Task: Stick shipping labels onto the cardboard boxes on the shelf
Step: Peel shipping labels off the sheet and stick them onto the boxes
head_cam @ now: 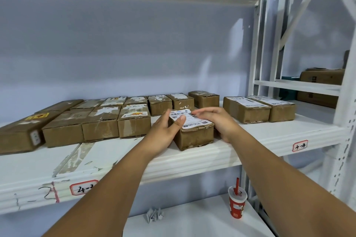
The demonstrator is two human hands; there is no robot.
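Note:
A small brown cardboard box (196, 137) stands near the front edge of the white shelf (192, 161), with a white shipping label (194, 120) lying on its top. My left hand (163, 132) holds the box's left side, and its thumb presses on the label. My right hand (217, 121) is at the box's right side with its fingers curved over the label's far end. Several more brown boxes (100, 123) lie in rows to the left and behind. Two boxes with labels on top (258, 109) sit at the right.
A red paper cup with a straw (237, 204) and a crumpled paper (155, 215) lie on the lower shelf. White uprights (342, 121) frame the right side. Handwritten tags (82, 188) mark the shelf's front lip. A neighbouring rack at far right holds larger cartons (321, 77).

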